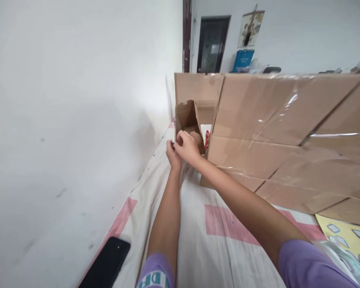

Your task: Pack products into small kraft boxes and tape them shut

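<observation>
A small open cardboard box [187, 114] stands close to the wall, its hollow side facing me. At the lower left edge of this box, my left hand [174, 155] is closed, its fingers curled at the cardboard. My right hand [188, 149] reaches across the front of the box, fingers pinched together against the left hand's fingertips. A tiny pale bit shows between the fingertips, too small to name. Beside the box rises a large panel of taped cardboard [258, 108], with the right forearm in front of its lower part.
A white wall [78, 100] bounds the left side. On the white and pink cloth [204, 256] lies a black phone [106, 262]. To the right are a yellow printed sheet [345, 236] and a clear tape roll [342, 260]. Something red [207, 139] shows behind the panel's edge.
</observation>
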A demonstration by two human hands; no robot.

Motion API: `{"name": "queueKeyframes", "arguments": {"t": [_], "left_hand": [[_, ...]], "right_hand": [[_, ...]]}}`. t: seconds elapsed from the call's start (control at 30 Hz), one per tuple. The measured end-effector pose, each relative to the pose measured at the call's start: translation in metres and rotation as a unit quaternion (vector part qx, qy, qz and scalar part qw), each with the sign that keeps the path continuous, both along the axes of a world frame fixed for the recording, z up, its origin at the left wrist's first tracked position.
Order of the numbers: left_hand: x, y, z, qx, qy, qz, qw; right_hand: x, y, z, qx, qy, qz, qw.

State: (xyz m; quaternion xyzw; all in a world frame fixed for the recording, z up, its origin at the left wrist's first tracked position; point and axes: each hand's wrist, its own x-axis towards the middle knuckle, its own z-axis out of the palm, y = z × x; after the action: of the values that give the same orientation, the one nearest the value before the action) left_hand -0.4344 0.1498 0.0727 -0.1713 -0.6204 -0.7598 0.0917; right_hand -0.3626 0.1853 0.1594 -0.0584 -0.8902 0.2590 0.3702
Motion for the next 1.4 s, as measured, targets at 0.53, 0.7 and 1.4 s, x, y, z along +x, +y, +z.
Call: {"name": "queueKeyframes", "arguments": {"t": [0.53,0.7,1.4], "left_hand": [[0.231,-0.289,0.122,0.135,0.178,0.2,0.954],[0.298,-0.276,0.136,0.052,0.151,-0.083,0.984],[0.357,-0.225,0.135,-0.609,0.195,-0.432,0.636]], "right_hand": [[0.357,-0.074,0.035,-0.035,-0.067,0.22,0.973],[0.443,-0.073,0.012,-0.214,-0.06,0.241,0.945],[0.518,-0.079,-0.074,-0.316,0.199,0.101,0.922]]}}
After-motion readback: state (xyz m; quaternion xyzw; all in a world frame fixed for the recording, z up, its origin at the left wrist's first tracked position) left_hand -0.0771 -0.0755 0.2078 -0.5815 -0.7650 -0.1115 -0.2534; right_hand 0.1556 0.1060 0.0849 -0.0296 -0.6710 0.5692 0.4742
